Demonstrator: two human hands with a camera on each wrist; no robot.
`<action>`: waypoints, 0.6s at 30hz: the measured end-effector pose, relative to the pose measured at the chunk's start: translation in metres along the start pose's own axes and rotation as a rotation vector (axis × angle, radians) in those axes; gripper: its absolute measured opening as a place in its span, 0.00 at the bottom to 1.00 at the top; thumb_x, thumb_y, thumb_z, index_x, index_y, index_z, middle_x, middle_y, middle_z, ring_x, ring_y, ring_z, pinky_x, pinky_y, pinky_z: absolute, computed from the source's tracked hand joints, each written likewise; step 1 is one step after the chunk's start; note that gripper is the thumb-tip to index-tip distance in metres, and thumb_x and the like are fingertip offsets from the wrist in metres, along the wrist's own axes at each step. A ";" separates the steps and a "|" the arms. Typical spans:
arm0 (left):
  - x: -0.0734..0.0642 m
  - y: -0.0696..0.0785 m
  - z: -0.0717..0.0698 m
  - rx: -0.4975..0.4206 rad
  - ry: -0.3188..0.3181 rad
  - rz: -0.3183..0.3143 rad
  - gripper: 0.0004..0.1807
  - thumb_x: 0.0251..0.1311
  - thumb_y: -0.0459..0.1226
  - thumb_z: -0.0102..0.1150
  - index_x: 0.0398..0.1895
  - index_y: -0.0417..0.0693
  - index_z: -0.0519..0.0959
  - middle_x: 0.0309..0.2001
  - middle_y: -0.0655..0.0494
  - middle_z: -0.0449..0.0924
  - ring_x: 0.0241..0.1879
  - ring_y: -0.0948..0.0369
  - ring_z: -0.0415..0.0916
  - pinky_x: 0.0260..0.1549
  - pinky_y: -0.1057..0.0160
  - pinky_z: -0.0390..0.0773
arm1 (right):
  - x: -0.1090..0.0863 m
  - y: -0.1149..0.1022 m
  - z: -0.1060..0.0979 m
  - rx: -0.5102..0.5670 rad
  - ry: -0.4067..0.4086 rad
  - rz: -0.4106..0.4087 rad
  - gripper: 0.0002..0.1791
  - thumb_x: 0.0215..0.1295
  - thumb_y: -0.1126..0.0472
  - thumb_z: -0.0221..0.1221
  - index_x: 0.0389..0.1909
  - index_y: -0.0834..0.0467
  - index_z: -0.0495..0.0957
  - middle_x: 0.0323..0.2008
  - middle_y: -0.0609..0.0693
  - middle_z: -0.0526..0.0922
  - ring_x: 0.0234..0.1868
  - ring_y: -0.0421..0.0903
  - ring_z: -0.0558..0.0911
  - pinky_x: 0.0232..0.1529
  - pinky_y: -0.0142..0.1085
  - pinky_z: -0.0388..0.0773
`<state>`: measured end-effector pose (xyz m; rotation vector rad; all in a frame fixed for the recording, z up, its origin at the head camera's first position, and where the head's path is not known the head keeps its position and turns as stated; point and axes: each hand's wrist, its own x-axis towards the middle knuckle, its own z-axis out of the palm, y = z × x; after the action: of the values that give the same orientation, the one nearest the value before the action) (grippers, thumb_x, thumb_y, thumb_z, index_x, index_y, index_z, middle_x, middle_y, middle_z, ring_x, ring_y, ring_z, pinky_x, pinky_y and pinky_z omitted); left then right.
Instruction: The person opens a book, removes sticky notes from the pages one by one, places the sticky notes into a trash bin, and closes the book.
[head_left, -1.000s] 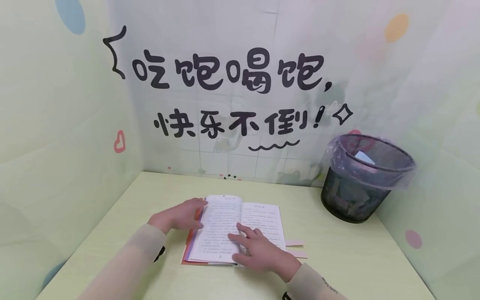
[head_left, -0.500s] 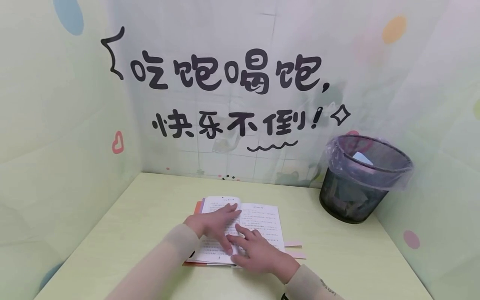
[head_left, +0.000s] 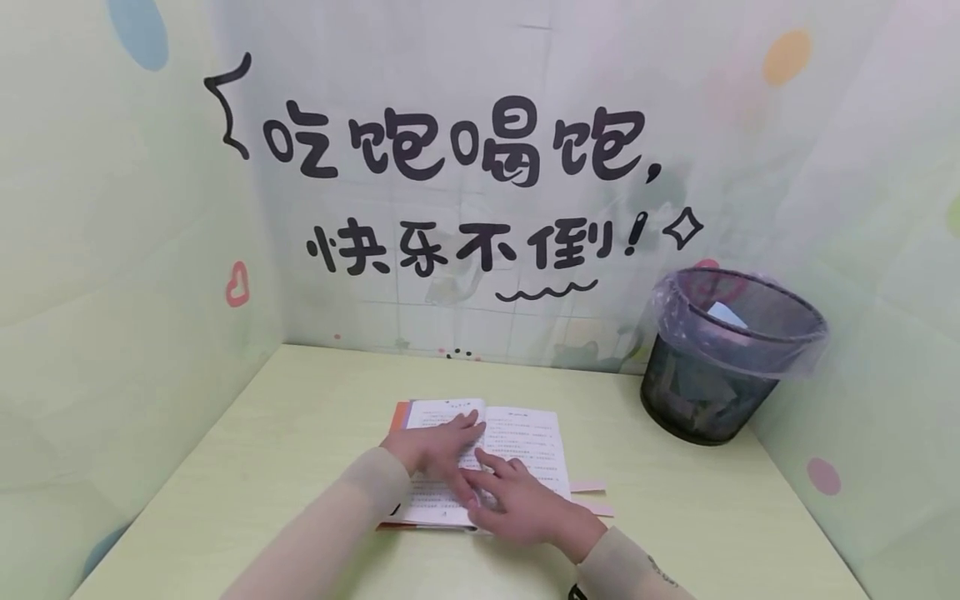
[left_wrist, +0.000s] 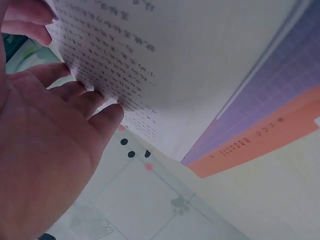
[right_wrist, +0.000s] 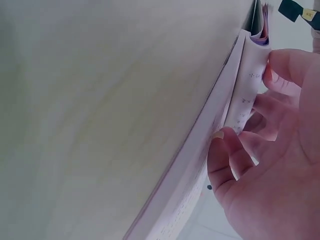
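Note:
An open book (head_left: 532, 442) with printed pages lies on the table in the head view. My left hand (head_left: 438, 450) rests across its left page, fingertips along the central fold. On the right page beside the fold lies my right hand (head_left: 521, 504), fingers spread; its index finger and the left thumb meet in this view. The left wrist view shows the left fingers (left_wrist: 82, 100) stretched along the printed page (left_wrist: 200, 60). In the right wrist view the right fingertips (right_wrist: 225, 140) touch the raised, curved page (right_wrist: 247, 82). Orange and purple layers (head_left: 400, 414) show under the book's left edge.
Pink paper strips (head_left: 590, 487) stick out from the book's right side. A black mesh waste bin (head_left: 705, 392) with a clear purple liner stands at the back right, with paper inside. Printed wall sheets surround the pale table (head_left: 675, 517) at the back and sides.
My left hand has moved right, from the book's left edge onto the left page by the fold, and then shifted slightly further right. The right hand has stayed nearly in place.

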<state>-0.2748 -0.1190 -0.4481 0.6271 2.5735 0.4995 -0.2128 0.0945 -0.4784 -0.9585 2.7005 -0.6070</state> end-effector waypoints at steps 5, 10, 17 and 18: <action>0.000 0.001 0.001 -0.024 -0.003 0.000 0.73 0.46 0.62 0.87 0.91 0.55 0.53 0.92 0.54 0.41 0.91 0.49 0.39 0.87 0.36 0.51 | 0.000 0.015 -0.007 0.058 0.055 -0.055 0.34 0.82 0.37 0.55 0.80 0.50 0.73 0.81 0.57 0.72 0.78 0.66 0.73 0.76 0.66 0.73; -0.001 0.002 0.002 -0.047 0.016 -0.038 0.73 0.44 0.63 0.87 0.91 0.59 0.54 0.92 0.57 0.42 0.91 0.50 0.41 0.87 0.37 0.52 | 0.000 0.032 -0.020 0.063 0.188 0.089 0.28 0.83 0.49 0.57 0.74 0.60 0.77 0.69 0.60 0.82 0.64 0.60 0.85 0.66 0.62 0.83; -0.004 0.001 0.004 -0.063 0.025 -0.050 0.72 0.44 0.62 0.88 0.91 0.61 0.55 0.92 0.61 0.42 0.92 0.52 0.41 0.87 0.38 0.52 | -0.005 0.060 -0.041 -0.016 0.330 0.450 0.24 0.80 0.56 0.59 0.70 0.64 0.80 0.72 0.65 0.78 0.76 0.67 0.73 0.77 0.65 0.71; -0.004 0.000 0.004 -0.064 0.027 -0.053 0.72 0.44 0.62 0.88 0.91 0.61 0.54 0.92 0.61 0.42 0.92 0.52 0.40 0.87 0.38 0.52 | -0.006 0.064 -0.043 -0.037 0.327 0.481 0.25 0.80 0.56 0.59 0.70 0.64 0.79 0.73 0.66 0.77 0.77 0.68 0.72 0.77 0.66 0.69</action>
<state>-0.2694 -0.1198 -0.4498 0.5321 2.5805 0.5737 -0.2575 0.1568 -0.4681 -0.1976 3.0732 -0.6544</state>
